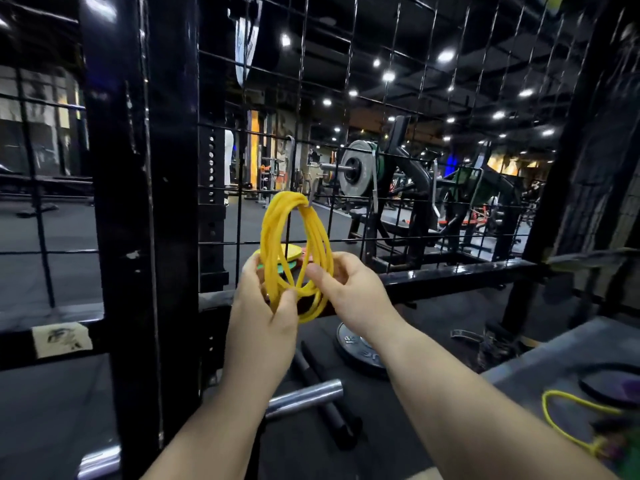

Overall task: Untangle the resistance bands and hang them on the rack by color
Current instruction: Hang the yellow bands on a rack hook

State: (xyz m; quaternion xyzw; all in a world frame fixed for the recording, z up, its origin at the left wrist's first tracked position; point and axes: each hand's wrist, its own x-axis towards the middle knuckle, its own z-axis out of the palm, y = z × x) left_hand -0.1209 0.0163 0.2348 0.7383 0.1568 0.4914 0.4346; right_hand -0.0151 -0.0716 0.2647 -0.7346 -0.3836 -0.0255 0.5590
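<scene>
Several yellow resistance bands hang as a bunch of loops from a metal hook on the black wire grid rack. My left hand pinches the bottom of the loops between thumb and fingers. My right hand grips the right side of the same loops with its fingers curled. On a grey surface at the lower right lie a thin yellow band, a black band and a blurred purple and green tangle.
A thick black upright post stands to the left of the hands. Below them on the floor lie a chrome bar, black handles and a black weight plate. Gym machines fill the room behind the grid.
</scene>
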